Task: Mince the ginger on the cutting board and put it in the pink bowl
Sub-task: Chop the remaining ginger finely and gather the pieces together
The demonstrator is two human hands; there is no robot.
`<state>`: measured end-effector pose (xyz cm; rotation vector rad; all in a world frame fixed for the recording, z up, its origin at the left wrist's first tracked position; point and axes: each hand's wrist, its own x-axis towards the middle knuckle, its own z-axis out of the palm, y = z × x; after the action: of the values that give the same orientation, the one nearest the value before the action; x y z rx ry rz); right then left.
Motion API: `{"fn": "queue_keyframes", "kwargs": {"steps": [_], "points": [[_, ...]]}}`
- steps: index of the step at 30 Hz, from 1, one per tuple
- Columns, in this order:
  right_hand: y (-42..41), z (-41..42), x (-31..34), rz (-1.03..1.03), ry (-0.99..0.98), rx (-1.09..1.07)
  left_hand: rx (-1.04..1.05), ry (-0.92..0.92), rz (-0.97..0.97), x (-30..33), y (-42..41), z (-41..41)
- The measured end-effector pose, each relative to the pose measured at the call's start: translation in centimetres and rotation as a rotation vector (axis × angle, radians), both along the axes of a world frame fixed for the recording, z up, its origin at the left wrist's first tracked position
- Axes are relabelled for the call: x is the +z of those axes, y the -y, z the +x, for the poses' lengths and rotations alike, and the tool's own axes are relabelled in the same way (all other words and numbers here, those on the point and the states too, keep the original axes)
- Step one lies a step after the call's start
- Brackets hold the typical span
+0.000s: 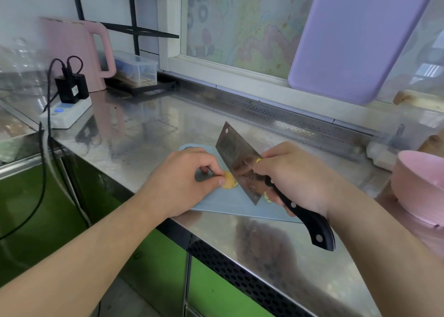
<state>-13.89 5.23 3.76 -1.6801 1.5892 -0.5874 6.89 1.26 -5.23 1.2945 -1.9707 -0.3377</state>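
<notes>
Here, head view only:

Left hand (185,182): fingers curled down, thumb and fingertips closed in a grip on the ginger (228,180), pinning it to the cutting board (230,202).

Right hand (292,177): closed in a full grip round the black handle of the cleaver (236,159); the forefinger lies along the flat of the blade near its spine.

Cleaver: blade tilted, its far tip raised toward the window, its near corner low over the board; the flat side touches or stands just beside the ginger on that piece's right. Whether the edge rests on the board cannot be told.

Ginger: a pale yellow piece on the middle of the board, between the left fingertips and the blade. Small yellow bits (266,197) show past the blade's near corner, partly hidden by the right hand.

Cutting board: pale blue, lying flat on the steel worktop (134,134), close to its near edge.

Pink bowl (419,184): on the worktop at the right edge of the frame, well apart from the board; its inside is not visible.

Far left: a pink kettle (77,52) and a white power strip (66,114) with black plugs.

Far right: a lilac board (355,37) leaning against the window.
</notes>
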Motion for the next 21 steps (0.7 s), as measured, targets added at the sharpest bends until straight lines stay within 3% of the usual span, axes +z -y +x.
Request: {"fn": "queue_keyframes", "kwargs": {"steps": [21], "points": [[1.6, 1.2, -0.6, -0.071, -0.259, 0.069, -0.004, -0.035, -0.006, -0.4, 0.5, 0.1]]}}
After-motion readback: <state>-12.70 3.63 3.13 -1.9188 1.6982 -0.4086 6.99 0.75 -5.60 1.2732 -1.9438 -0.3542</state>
